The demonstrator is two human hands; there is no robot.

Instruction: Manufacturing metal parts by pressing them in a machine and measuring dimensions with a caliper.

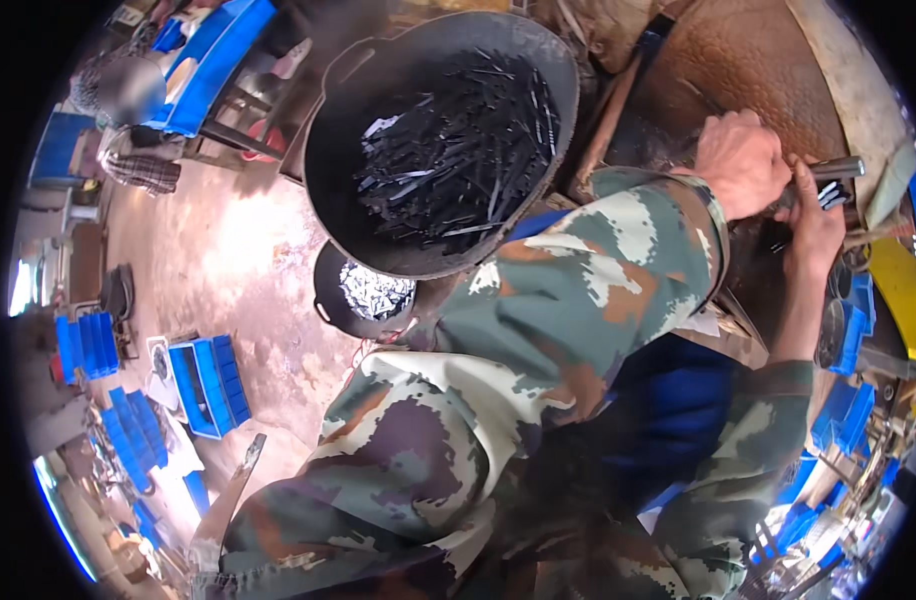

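Observation:
My left hand is closed in a fist over the dark work surface at the upper right; whatever it grips is hidden under the fingers. Right beside it, my right hand is curled around several short dark strips whose shiny ends stick out. A round metal bar lies across the fingertips of the right hand, and I cannot tell which hand, if either, holds it. Left of my left arm stands a large dark pan, heaped with loose black strips.
Below the large pan is a smaller dark pot with pale, silvery short pieces. A brown, pitted metal plate rises behind my hands. Blue bins stand on the floor at left. Another person sits at the far left.

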